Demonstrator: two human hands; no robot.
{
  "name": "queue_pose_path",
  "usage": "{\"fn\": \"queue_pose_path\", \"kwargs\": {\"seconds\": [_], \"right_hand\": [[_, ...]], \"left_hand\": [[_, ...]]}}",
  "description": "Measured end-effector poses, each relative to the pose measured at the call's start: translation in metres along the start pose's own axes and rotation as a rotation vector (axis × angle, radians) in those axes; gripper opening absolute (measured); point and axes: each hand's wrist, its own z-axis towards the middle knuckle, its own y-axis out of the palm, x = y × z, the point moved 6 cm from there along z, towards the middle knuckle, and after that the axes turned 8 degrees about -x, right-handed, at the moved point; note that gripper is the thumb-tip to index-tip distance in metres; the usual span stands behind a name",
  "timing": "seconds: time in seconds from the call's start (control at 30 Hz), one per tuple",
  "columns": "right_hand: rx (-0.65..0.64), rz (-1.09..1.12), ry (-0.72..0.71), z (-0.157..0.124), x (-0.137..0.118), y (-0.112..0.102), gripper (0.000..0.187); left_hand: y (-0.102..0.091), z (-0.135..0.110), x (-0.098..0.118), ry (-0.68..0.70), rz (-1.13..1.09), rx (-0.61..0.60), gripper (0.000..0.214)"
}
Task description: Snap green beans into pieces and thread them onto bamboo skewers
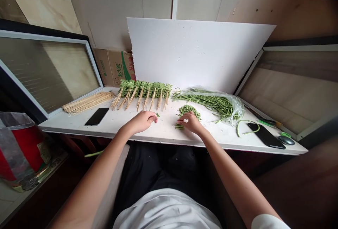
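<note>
My left hand (144, 120) hovers over the front of the white table, its thumb and fingers closed. A short cut piece of green long bean (157, 115) shows at its fingertips. My right hand (192, 121) is at the front of a pile of cut long bean pieces (188, 109), thumb and fingers pinched together; what they grip is hidden. Right under those fingertips lies a small row of cut pieces (179, 126). Behind my left hand, bean pieces threaded on bamboo skewers (145, 90) are stacked in a row, with the bare stick ends pointing toward me.
Loose bamboo skewers (88, 102) and a phone (97, 116) lie at left. Whole long beans (211, 101) spill from a clear plastic bag (237, 107) at right, near another phone (266, 135) and a mouse (286, 140). A white board (198, 53) stands behind.
</note>
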Motion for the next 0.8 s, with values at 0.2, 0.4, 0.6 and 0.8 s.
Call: {"fn": "queue_pose_path", "kwargs": {"seconds": [0.2,0.4,0.6,0.8], "right_hand": [[0.056,-0.026,-0.041,0.0,-0.008,-0.004,0.027],[0.025,0.297,0.0,0.002,-0.051,-0.024,0.048],[0.008,0.481,-0.211,-0.007,-0.124,-0.028,0.036],[0.285,0.339,-0.277,-0.016,-0.137,-0.053,0.024]], "left_hand": [[0.013,0.004,-0.001,0.011,-0.031,-0.001,0.034],[0.012,0.0,0.019,0.06,-0.062,0.032,0.042],[0.015,-0.009,0.054,0.163,-0.285,-0.009,0.06],[0.014,-0.009,0.051,0.15,-0.475,-0.05,0.051]]}}
